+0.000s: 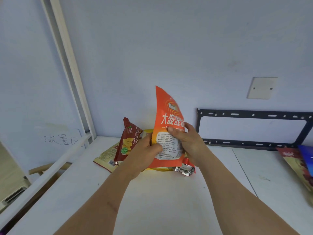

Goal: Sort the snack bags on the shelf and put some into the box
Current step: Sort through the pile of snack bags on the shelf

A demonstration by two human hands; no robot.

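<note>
Orange and shiny, a snack bag [166,126] stands up tall between two bare hands, over the middle of the white shelf [169,200]. Its top corner comes to a sharp point and its back has a white patch full of tiny print. Both arms reach forward from the bottom of the view and meet at the bag. The left hand [144,152] grips the bag's left edge, thumb pressed on the white patch. The right hand [188,141] curls round the right edge, thumb across the front.

Just left of the hands, a dark red bag [127,141] with pictures of chips leans upright. A flat tan bag [106,155] lies under it on the shelf. Below the orange bag a yellow pack [160,169] peeks out, and a crinkly silver and red pack [185,169] lies beside it. More bags [299,167] lie at the far right edge. A black metal frame [254,129] with holes leans on the pale wall
</note>
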